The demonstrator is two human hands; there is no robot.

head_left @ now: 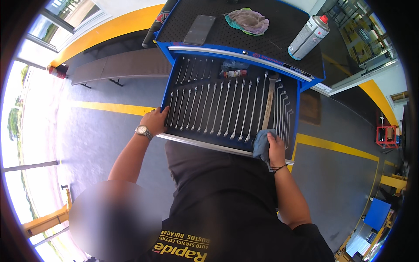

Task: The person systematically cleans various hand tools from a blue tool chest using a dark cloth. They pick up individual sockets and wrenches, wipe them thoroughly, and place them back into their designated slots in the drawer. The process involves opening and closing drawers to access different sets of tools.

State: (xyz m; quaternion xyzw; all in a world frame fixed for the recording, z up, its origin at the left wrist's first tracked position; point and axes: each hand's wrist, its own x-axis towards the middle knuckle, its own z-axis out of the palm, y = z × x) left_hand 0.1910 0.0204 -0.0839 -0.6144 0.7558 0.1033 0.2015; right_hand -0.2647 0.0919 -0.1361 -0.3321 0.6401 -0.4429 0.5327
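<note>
An open drawer [209, 143] of a blue tool cabinet holds a long row of combination wrenches [217, 107], with shorter ones behind them. My left hand [155, 120], a watch on its wrist, grips the drawer's front left corner. Bunched in my right hand [276, 150] is a blue-grey cloth [261, 145], over the drawer's front right part. Just beyond the cloth lies a large, brownish, worn wrench [269, 102]. Offset ring wrenches [283, 115] line the drawer's right side. A small red-and-white tube [235, 74] rests at the back beside crumpled clear plastic [233, 65].
On the cabinet's black perforated top [266, 43] are a dark phone-like slab [200, 29], a crumpled stained rag [248, 22] and a spray can [308, 38] with a red cap. A long brown bench [118, 67] stands at the left. A red cart [386, 136] is far right.
</note>
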